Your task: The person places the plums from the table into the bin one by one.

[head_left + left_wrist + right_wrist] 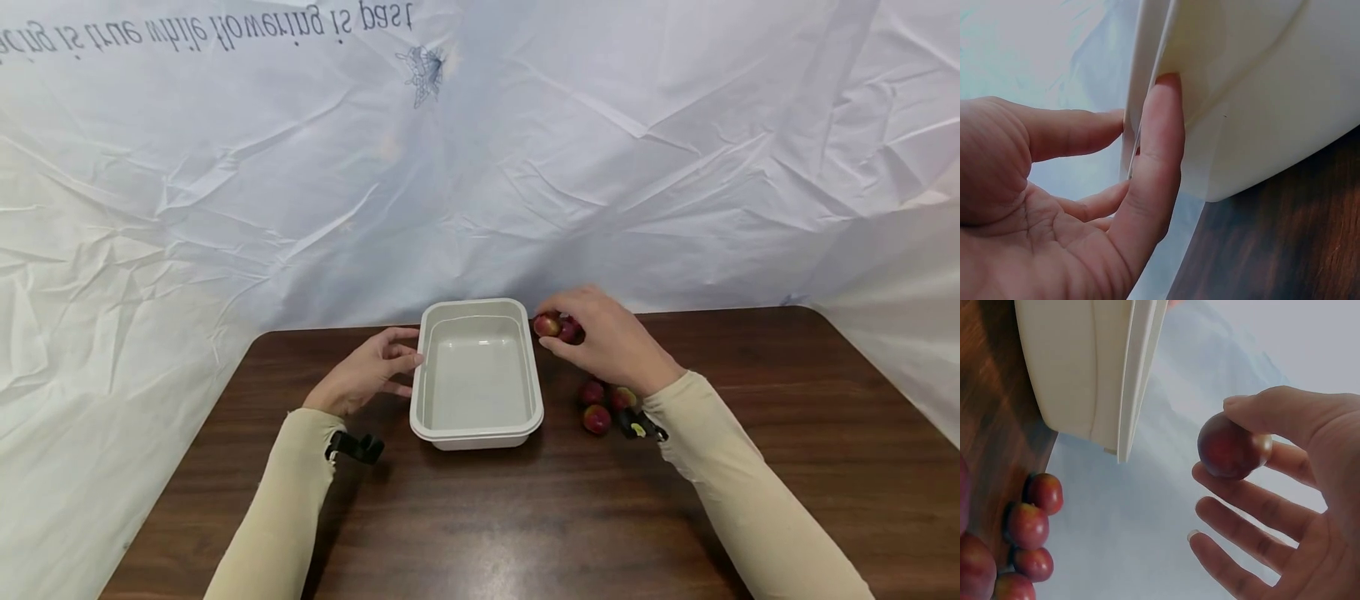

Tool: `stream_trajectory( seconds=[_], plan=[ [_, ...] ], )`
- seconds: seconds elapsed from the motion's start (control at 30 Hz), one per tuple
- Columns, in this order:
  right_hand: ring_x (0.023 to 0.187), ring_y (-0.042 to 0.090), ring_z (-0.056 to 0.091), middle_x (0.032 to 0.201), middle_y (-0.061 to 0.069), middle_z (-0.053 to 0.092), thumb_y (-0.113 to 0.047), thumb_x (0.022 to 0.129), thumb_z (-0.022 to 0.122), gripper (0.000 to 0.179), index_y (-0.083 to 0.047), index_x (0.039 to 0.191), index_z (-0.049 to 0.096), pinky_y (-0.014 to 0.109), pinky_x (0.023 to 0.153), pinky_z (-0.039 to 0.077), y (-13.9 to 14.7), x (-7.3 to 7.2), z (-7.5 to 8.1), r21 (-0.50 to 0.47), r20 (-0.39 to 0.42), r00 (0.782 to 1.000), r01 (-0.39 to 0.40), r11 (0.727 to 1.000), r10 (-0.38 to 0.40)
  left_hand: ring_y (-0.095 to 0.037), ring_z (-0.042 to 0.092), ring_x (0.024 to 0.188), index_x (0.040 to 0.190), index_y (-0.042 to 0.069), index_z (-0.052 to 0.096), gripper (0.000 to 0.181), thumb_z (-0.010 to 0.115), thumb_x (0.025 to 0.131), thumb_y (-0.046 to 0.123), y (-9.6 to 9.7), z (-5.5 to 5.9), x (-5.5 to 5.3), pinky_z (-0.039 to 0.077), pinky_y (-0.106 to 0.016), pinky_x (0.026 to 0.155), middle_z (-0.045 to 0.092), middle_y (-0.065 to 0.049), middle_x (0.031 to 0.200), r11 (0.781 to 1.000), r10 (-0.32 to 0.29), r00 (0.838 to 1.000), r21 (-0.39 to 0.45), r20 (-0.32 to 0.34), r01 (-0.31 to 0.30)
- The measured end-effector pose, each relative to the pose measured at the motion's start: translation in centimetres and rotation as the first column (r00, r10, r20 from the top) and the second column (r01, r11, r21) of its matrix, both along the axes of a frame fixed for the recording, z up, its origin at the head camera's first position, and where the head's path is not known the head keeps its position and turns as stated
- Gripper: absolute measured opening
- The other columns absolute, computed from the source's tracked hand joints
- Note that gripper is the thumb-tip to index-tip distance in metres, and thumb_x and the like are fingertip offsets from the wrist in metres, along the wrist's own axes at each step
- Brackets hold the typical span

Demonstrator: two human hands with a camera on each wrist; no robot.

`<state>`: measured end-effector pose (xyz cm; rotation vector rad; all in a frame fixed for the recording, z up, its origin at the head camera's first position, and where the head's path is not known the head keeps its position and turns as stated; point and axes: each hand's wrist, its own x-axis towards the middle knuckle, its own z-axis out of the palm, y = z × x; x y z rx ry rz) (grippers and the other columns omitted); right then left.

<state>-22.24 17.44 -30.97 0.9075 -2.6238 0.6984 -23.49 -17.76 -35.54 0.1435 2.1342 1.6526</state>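
Note:
A pale, deep rectangular plastic container (pixel 477 434) stands on the table with nothing inside it. My left hand (pixel 367 371) holds its left rim; in the left wrist view, one finger (pixel 1159 144) lies against the outer wall under the rim while another digit touches the rim's edge. To the right of the container, my right hand (pixel 611 337) pinches a red plum (pixel 1229 449) between thumb and index finger, its other fingers spread. This plum is off the table. More plums (pixel 1029 526) lie below that hand, and its wrist partly hides the near group (pixel 596 419).
The dark wooden table (pixel 480 517) has rounded far corners. Wrinkled white sheeting (pixel 480 183) hangs behind it and at both sides, close to the container's far end. Black straps with small devices (pixel 360 447) sit on both wrists over beige sleeves.

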Motion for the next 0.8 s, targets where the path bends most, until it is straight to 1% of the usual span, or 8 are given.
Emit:
stream_trajectory(
  seconds=[0.1,0.2,0.37,0.57,0.7,0.8],
  plan=[
    [0.115,0.025,0.06,0.114,0.001,0.072,-0.024,0.091,0.078,0.03,-0.016,0.119,0.071,0.044,0.096,0.051,-0.3,0.2,-0.1,0.004,0.009,1.0,-0.008,1.0,0.008,-0.035,0.056,0.128,0.157,0.008,0.029,0.06,0.059,0.105,0.015,-0.1,-0.1,0.0,0.062,-0.043,0.087,0.05,-0.026,0.141,1.0,-0.006,1.0,0.003,-0.004,0.006],
    [0.113,0.024,0.059,0.112,0.0,0.072,-0.024,0.091,0.079,0.03,-0.017,0.119,0.072,0.044,0.095,0.052,-0.6,0.3,-0.3,0.004,0.005,1.0,-0.02,1.0,0.02,-0.034,0.057,0.127,0.157,0.008,0.029,0.061,0.059,0.105,0.015,-0.1,-0.1,0.0,0.062,-0.043,0.087,0.05,-0.026,0.141,1.0,-0.007,1.0,0.004,-0.005,0.007],
    [0.107,0.023,0.059,0.106,-0.001,0.072,-0.027,0.091,0.079,0.031,-0.017,0.118,0.072,0.041,0.088,0.053,-1.0,0.6,-0.5,0.019,0.003,1.0,-0.028,0.999,0.028,-0.033,0.058,0.125,0.157,0.008,0.029,0.061,0.059,0.105,0.015,0.0,-0.1,0.0,0.062,-0.043,0.087,0.051,-0.025,0.14,1.0,-0.005,1.0,0.006,-0.002,0.005],
    [0.099,0.021,0.059,0.103,-0.004,0.071,-0.031,0.091,0.079,0.03,-0.02,0.118,0.072,0.037,0.082,0.052,-1.5,0.9,-0.7,0.038,0.026,0.999,-0.029,0.999,0.028,-0.031,0.059,0.123,0.157,0.007,0.029,0.061,0.059,0.105,0.015,0.0,-0.1,0.0,0.063,-0.043,0.087,0.053,-0.024,0.137,1.0,-0.003,1.0,0.01,0.0,0.003],
    [0.1,0.02,0.058,0.103,-0.005,0.07,-0.033,0.091,0.079,0.03,-0.021,0.118,0.072,0.039,0.083,0.054,-1.9,1.0,-0.9,0.058,0.043,0.999,-0.024,0.998,0.022,-0.029,0.06,0.12,0.157,0.008,0.03,0.06,0.059,0.105,0.014,0.0,-0.1,0.0,0.063,-0.043,0.086,0.054,-0.023,0.136,1.0,0.004,1.0,0.008,0.002,-0.004],
    [0.104,0.019,0.058,0.104,-0.006,0.069,-0.033,0.09,0.079,0.031,-0.022,0.118,0.072,0.04,0.085,0.055,-2.2,1.1,-1.0,0.071,0.066,0.998,-0.018,0.997,0.013,-0.026,0.061,0.117,0.156,0.008,0.031,0.059,0.059,0.105,0.015,0.0,-0.1,-0.1,0.063,-0.043,0.085,0.054,-0.023,0.135,1.0,0.002,1.0,0.008,0.0,-0.002]
  ],
)
